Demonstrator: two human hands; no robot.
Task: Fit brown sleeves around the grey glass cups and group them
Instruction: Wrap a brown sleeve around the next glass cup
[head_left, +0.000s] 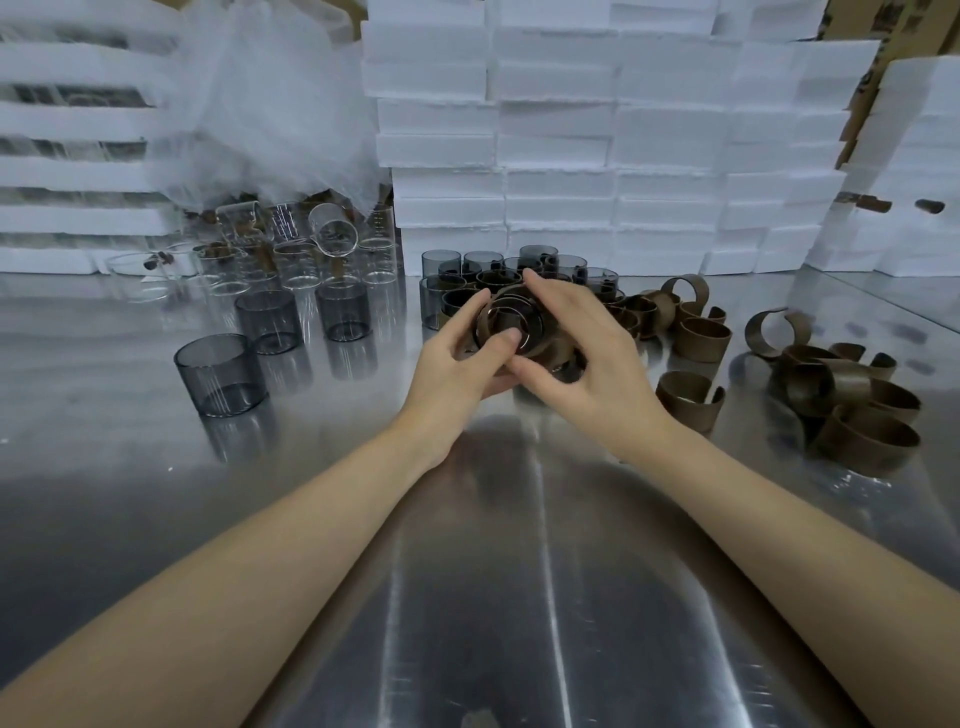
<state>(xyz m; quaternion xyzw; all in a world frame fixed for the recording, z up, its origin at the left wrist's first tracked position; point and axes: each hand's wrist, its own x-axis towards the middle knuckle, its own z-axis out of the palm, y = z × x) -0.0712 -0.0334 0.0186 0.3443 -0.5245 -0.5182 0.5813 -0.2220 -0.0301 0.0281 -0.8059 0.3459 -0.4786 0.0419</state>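
Left hand (457, 364) and right hand (587, 358), fingers curled, together grip one round grey glass cup (514, 318) wrapped in a brown curled sleeve (484, 332), above the steel bench's (519, 571) centre.

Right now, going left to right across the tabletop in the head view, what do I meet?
Nearest grey cup, second grey cup, third grey cup, left hand, held cup, right hand, lone brown sleeve, sleeve heap.

Bare steel table (493, 597) nearside; grey cups (223, 374) left, brown sleeves (852, 410) right.
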